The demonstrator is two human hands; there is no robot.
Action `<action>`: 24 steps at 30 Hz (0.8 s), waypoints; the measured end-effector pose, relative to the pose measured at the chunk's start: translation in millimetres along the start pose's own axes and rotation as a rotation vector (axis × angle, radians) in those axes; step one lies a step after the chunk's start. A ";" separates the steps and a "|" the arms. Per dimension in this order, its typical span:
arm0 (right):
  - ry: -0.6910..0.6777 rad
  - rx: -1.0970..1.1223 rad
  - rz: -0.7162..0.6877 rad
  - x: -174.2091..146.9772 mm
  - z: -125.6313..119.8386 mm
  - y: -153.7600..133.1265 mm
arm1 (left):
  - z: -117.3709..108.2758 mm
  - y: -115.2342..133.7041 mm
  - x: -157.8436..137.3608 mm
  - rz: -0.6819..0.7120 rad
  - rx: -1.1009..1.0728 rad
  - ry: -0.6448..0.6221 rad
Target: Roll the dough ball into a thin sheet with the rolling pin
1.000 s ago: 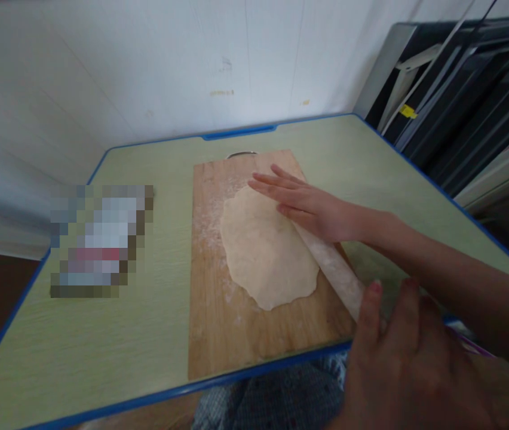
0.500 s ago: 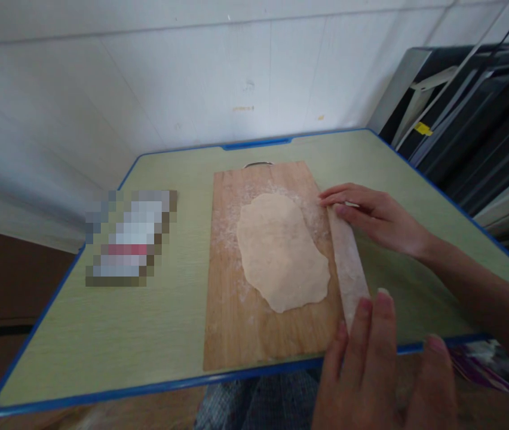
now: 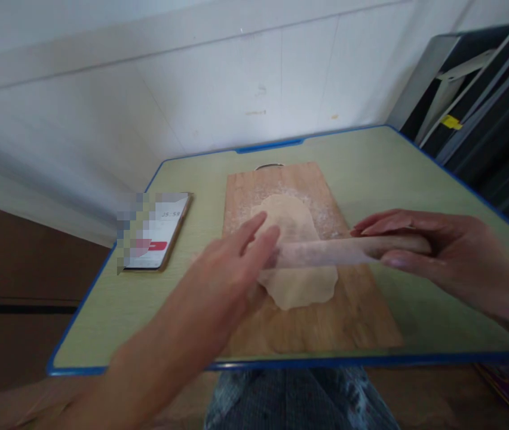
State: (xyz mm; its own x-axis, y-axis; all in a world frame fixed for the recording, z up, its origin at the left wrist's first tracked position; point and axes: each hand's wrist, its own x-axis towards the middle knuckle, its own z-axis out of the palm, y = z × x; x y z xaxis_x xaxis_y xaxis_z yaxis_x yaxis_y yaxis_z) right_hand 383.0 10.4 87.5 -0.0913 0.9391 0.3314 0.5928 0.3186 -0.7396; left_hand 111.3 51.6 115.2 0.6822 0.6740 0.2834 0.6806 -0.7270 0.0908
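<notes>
A floured rolling pin (image 3: 321,253) lies crosswise over the thin sheet of dough (image 3: 301,292), hiding its middle. Around the pin's right end, my right hand (image 3: 429,245) is closed, thumb below and fingers above. My left hand (image 3: 232,269) is at the pin's left end, thumb and fingers closed about it, though motion blurs them and that end is partly hidden. Beneath the dough is a wooden board (image 3: 276,340) dusted with flour, with a metal handle (image 3: 270,165) at its far edge. Whether the pin presses on the dough, I cannot tell.
A phone (image 3: 162,239) with a partly blurred screen lies on the left of the green, blue-edged table (image 3: 362,161). Behind the table stands a white wall (image 3: 236,77). Dark panels (image 3: 496,107) lean at the right. My knees (image 3: 294,400) are under the near edge.
The rolling pin has left the board's right edge and turned crosswise over the dough. My left hand has swung from the right side to the pin's left end. The view has shifted.
</notes>
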 end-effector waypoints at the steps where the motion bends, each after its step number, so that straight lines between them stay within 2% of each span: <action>1: 0.023 -0.018 -0.033 -5.3 5.4 -5.5 | -3.4 -10.2 3.2 0.006 0.013 -0.012; 3: 0.072 -0.066 -0.121 -17.2 16.5 -14.1 | -8.5 -29.4 14.0 0.039 0.032 -0.028; 5: 0.041 -0.093 -0.223 -29.3 25.4 -18.6 | -10.2 -44.3 27.5 0.053 0.033 -0.018; 8: -0.113 -0.042 -0.319 -42.0 31.2 -19.1 | -5.7 -56.5 42.4 0.098 0.037 0.001; 11: -0.231 0.000 -0.360 -44.2 29.5 -18.7 | 2.5 -61.5 45.2 0.157 0.029 -0.072; 14: -0.232 -0.078 -0.424 -36.2 24.9 -21.7 | 6.4 -67.0 41.7 0.208 -0.037 -0.175; 16: -0.239 -0.126 -0.533 -26.4 22.2 -25.9 | 4.4 -72.7 41.3 0.239 -0.141 -0.214; 20: -0.344 -0.166 -0.787 -3.0 23.6 -39.1 | -1.0 -86.9 52.6 0.284 -0.386 -0.180; 24: -0.446 -0.178 -0.838 15.0 37.0 -56.4 | 7.9 -97.0 75.0 0.293 -0.461 -0.153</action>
